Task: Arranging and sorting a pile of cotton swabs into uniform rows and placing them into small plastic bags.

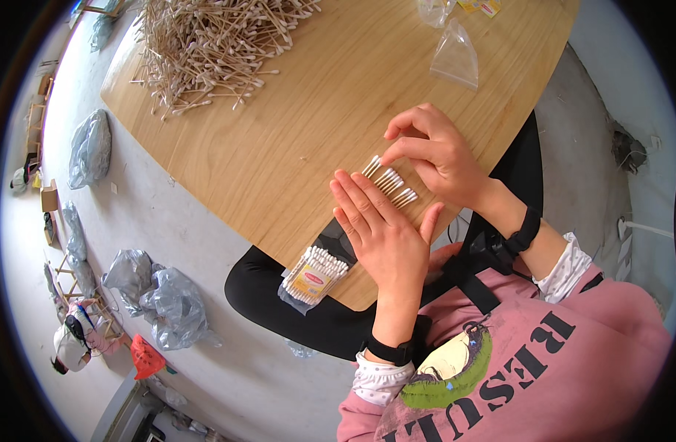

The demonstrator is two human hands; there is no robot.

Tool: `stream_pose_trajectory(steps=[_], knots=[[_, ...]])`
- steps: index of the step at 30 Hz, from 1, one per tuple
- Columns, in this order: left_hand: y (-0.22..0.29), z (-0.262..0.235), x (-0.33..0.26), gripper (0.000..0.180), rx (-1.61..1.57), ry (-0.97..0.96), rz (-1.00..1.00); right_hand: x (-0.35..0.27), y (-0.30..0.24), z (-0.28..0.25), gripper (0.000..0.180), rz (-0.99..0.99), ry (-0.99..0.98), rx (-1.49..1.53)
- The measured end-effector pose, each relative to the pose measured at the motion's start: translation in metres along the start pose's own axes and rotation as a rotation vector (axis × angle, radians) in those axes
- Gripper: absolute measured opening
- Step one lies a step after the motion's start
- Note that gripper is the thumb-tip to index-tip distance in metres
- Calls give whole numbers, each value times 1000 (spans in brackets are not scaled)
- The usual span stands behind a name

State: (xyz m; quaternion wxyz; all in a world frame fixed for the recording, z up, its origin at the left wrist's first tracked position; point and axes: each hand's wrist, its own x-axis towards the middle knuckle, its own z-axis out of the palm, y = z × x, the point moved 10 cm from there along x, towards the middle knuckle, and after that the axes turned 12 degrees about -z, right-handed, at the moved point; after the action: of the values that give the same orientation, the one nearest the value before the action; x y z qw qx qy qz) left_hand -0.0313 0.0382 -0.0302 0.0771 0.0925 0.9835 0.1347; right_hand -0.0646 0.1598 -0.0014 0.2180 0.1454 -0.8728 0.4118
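Note:
Cotton swabs (388, 181) lie in several small groups on the wooden table, their white tips toward the upper right. My left hand (386, 232) rests flat over their lower ends, fingers stretched out, hiding part of them. Just above, my right hand (441, 155) is bent with its fingers apart; one fingertip is at the tip of the farthest group. Nothing shows between its fingers. To the left of my left wrist, a packed bundle of cotton swabs (330, 264) in a clear bag with a yellow and red label (310, 280) sits at the table's near corner.
A large heap of loose cotton swabs (212, 44) covers the table's far left. Clear plastic bags (456, 59) lie at the far right, beside a yellow card (479, 7). Grey plastic sacks (177, 306) and a red bag (147, 357) stand on the floor; another person (76, 335) is at left.

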Motion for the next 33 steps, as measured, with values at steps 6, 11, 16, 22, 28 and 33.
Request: stream_pose_trajectory(steps=[6,11,16,22,28,33], knots=[[1,-1,0,116,-9,5,-1,1,-3,0,19,-27,-33,-45],[-2,-6,-1,114,-42,25,-11,2,-3,2,23,1,-28,22],[-16,-27,-11,90,-181,-41,-39,5,-12,-14,31,53,45,-112],[-66,-51,-19,64,-1229,280,-310,13,-38,56,56,1,-246,-281],[-78,-38,-10,58,-1593,355,-393,13,-41,80,56,-113,-349,-515],[-69,-24,6,57,-1711,351,-367,22,-49,95,52,-182,-314,-390]])
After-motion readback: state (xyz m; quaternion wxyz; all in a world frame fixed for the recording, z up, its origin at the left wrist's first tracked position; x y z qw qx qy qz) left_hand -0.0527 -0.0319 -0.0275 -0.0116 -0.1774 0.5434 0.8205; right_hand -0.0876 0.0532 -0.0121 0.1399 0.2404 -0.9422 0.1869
